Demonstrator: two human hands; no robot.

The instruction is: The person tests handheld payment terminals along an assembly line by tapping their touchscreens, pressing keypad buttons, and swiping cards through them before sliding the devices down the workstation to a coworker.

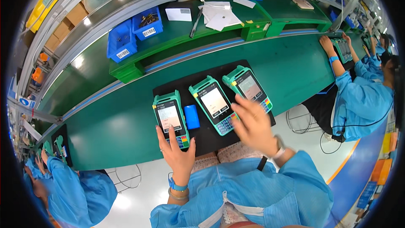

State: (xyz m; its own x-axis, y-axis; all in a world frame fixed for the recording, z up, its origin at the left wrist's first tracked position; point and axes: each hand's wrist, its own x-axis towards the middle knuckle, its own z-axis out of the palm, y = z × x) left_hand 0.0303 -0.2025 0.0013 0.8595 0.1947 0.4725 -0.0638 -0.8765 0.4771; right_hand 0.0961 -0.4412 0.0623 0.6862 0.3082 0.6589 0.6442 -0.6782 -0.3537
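Observation:
Three green handheld payment terminals with lit screens and coloured keypads lie in a row on a black mat (206, 145). My left hand (176, 154) rests over the left terminal (168, 112), fingers spread, a fingertip at the lower part of its screen. Between that one and the middle terminal (213, 103) lies a blue battery-like block (191, 117). My right hand (253, 126), slightly blurred, hovers by the lower parts of the middle terminal and the right terminal (249, 86), its fingers extended and holding nothing. It covers part of the right terminal's keypad.
Across the green bench (114, 122) runs a raised green shelf (177, 44). On it are two blue bins (121, 42), a white box (179, 14), a black pen-like tool (196, 24) and papers (219, 17). Co-workers in blue (363, 101) sit at both sides.

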